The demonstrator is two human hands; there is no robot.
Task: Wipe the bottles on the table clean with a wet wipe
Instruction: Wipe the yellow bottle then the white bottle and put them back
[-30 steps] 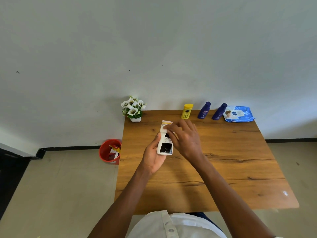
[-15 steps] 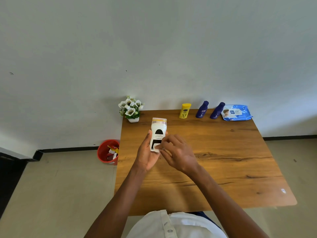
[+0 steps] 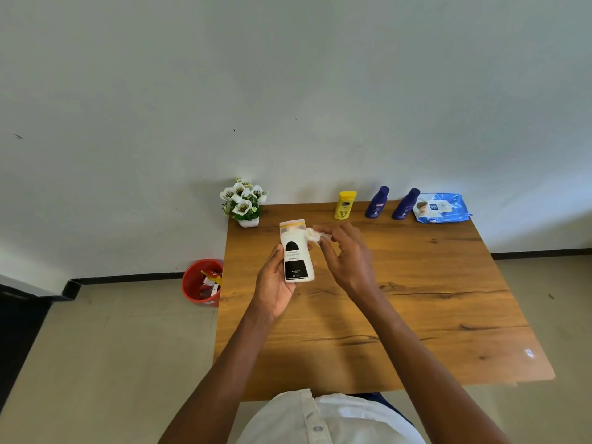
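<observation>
My left hand (image 3: 275, 283) grips a white bottle (image 3: 296, 250) with a black label and a yellow band near its cap, holding it upright above the wooden table (image 3: 416, 299). My right hand (image 3: 347, 257) pinches a crumpled white wet wipe (image 3: 315, 235) against the bottle's upper right side, by the cap. A yellow bottle (image 3: 344, 205) and two dark blue bottles (image 3: 377, 202) (image 3: 405, 204) stand in a row at the table's far edge.
A blue pack of wet wipes (image 3: 441, 207) lies at the far right corner. A small white pot of white flowers (image 3: 244, 201) stands at the far left corner. A red bin (image 3: 201, 282) with scraps sits on the floor left of the table.
My right hand has moved with the wipe from the bottle's lower label up to its cap end. The bottle now stands more upright in my left hand.
</observation>
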